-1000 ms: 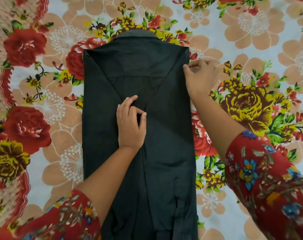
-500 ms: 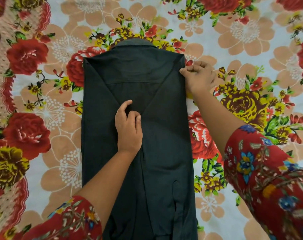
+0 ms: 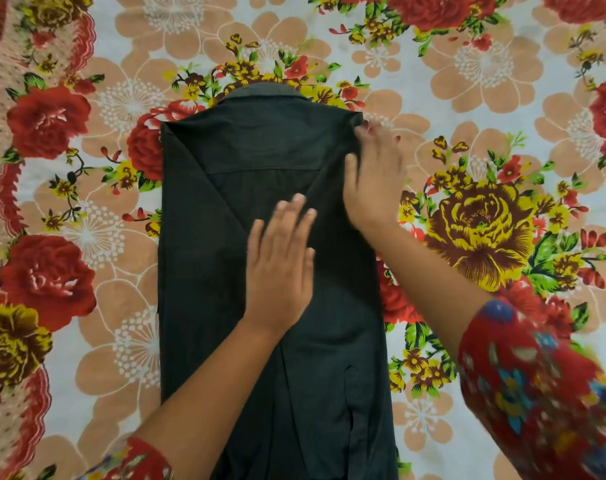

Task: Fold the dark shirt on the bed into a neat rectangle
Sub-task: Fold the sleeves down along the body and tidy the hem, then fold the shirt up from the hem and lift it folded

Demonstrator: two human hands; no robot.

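Note:
The dark shirt (image 3: 204, 271) lies face down on the bed as a long narrow strip, collar at the far end, with both sides folded in so that two diagonal edges meet near its middle. My left hand (image 3: 280, 265) rests flat on the shirt's centre with fingers straight, just below where the folds meet. My right hand (image 3: 374, 178) lies flat over the shirt's upper right edge and shoulder, fingers extended and blurred. The shirt's lower end runs out of the frame at the bottom.
A floral bedsheet (image 3: 485, 98) with red, yellow and peach flowers covers the whole bed around the shirt. Red patterned sleeves (image 3: 537, 393) show at the bottom of the view.
My left hand has uncurled from pinching the centre fold and now lies flat. My right hand has let go of the shoulder edge and spread flat over it.

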